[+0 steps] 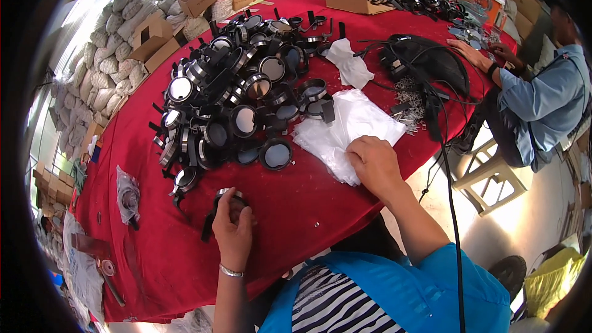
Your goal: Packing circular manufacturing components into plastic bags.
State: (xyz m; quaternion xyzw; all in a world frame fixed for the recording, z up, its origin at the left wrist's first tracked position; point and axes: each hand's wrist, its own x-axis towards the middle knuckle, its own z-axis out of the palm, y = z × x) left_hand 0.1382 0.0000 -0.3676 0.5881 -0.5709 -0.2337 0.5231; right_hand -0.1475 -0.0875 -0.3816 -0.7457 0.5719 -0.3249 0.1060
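Note:
My left hand (233, 222) is closed round a round mirror with a black rim and a black arm (208, 227), just above the red cloth at the near side. The hand covers most of its disc. My right hand (375, 163) rests on a stack of thin white plastic bags (357, 117), its fingers curled and pressed together on the bags' right-hand edge. Beyond my left hand lies a big heap of similar round mirrors (245, 120), some with bright faces, some greyish. A bagged piece (127, 194) lies to the left.
Behind the bags are a crumpled white sheet (349, 63), a black bag (425, 61) with cables, and small metal parts (408, 102). A black cable (453, 209) hangs over the table's right edge. A co-worker (536, 86) sits at the right. Cartons and sacks line the walls.

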